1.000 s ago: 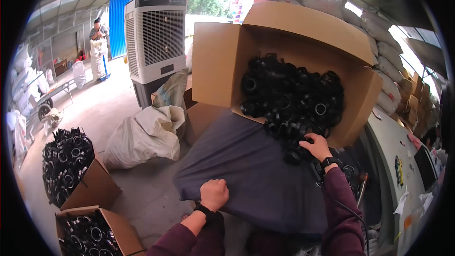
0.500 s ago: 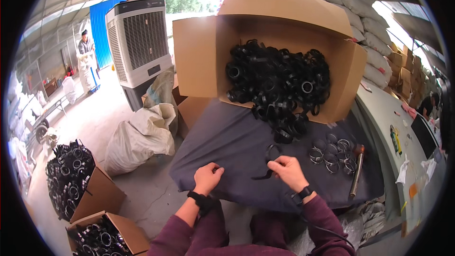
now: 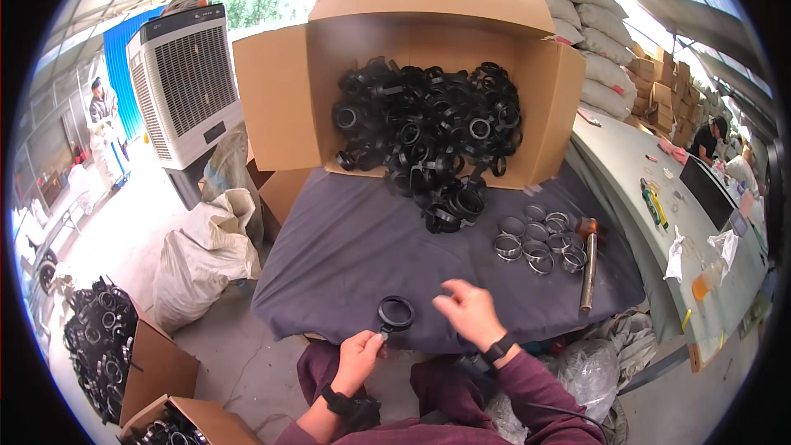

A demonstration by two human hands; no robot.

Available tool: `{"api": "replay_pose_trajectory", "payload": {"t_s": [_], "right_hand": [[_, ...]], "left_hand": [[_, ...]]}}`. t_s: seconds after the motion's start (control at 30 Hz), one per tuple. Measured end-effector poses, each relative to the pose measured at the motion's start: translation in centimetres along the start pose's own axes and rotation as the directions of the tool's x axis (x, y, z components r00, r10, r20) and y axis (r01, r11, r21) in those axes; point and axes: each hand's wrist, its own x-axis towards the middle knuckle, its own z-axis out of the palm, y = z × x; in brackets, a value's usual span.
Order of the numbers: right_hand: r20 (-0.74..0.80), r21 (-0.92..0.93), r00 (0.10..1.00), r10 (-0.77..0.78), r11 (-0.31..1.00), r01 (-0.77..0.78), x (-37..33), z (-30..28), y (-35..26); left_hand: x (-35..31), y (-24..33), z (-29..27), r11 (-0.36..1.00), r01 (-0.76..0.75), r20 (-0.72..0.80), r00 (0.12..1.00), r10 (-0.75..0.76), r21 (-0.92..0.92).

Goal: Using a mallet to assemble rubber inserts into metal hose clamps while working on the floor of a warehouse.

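Left hand (image 3: pixel 358 356) is pinching the tail of a round black plastic-looking ring clamp (image 3: pixel 397 327), ring up over the near edge of the dark cloth-covered worktop (image 3: pixel 329 255). Right hand (image 3: pixel 468 309) is just beside it, loosely curled, looks empty. I'd keep the pinch low on the tail so the whole ring stays reachable

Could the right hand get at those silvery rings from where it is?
Probably yes: the right hand appears empty, and only dark cloth shows between it and the silvery rings. The hammer lies to their right, seemingly out of the way.
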Motion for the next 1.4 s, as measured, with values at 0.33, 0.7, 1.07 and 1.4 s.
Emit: {"api": "replay_pose_trajectory", "payload": {"t_s": [0.33,0.7,1.07,1.4], "right_hand": [[-0.024,-0.834,0.992,-0.122,0.55,0.047,8.4,-8.2,13.2],[0.315,-0.392,0.767,-0.559,0.659,0.641,4.9,-6.3,6.0],[0.224,-0.547,0.949,-0.224,0.777,0.312,1.7,-3.0,2.8],[0.346,-0.612,0.589,-0.731,0.3,0.732,1.2,-2.9,-3.8]], "left_hand": [[-0.5,-2.2,-0.9,0.989,0.104,0.027,0.994,-0.101,-0.108],[-0.9,-2.9,-1.7,0.965,0.115,0.066,0.993,-0.102,-0.234],[-0.4,-2.5,-2.0,0.959,0.159,0.124,0.983,-0.133,-0.236],[-0.5,-3.0,-2.0,0.966,0.148,0.139,0.983,-0.12,-0.211]]}}
